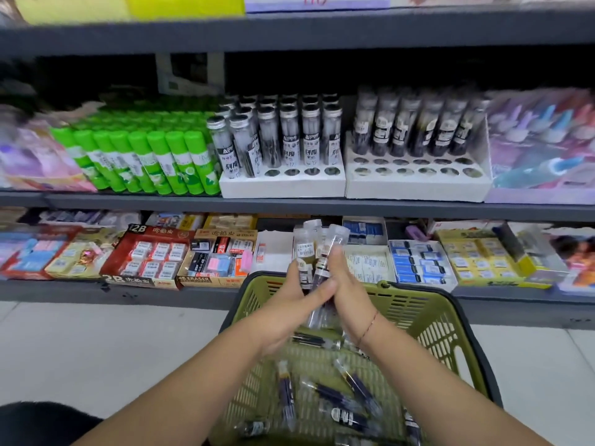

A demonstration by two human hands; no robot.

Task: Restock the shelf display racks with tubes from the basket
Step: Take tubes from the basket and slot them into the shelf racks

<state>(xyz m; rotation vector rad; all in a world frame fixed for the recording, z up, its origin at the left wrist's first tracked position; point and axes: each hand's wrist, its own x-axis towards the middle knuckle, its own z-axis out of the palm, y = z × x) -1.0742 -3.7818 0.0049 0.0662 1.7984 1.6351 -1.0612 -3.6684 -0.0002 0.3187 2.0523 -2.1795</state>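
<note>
your left hand [286, 297] and right hand [349, 284] are closed together around a bundle of tubes [317, 249]. each hand curls against its own side of the bundle, and the left thumb lies across the front. the bundle stands roughly upright, caps up, above the far rim of the green basket [431, 305]. the basket is near you, in front of the lower shelf, and loose tubes [352, 386] lie scattered flat on its bottom. on the middle shelf two white racks stand side by side. the left rack [283, 185] holds silver-capped tubes in its far rows and shows four empty holes at the right of its near row. the right rack [415, 188] carries one row of dark tubes at its far side, with two rows of empty holes nearer. green glue sticks [145, 156] stand just left of the left rack. eraser boxes [148, 255] line the lower shelf. a thin red cord [370, 326] circles your right wrist.
</note>
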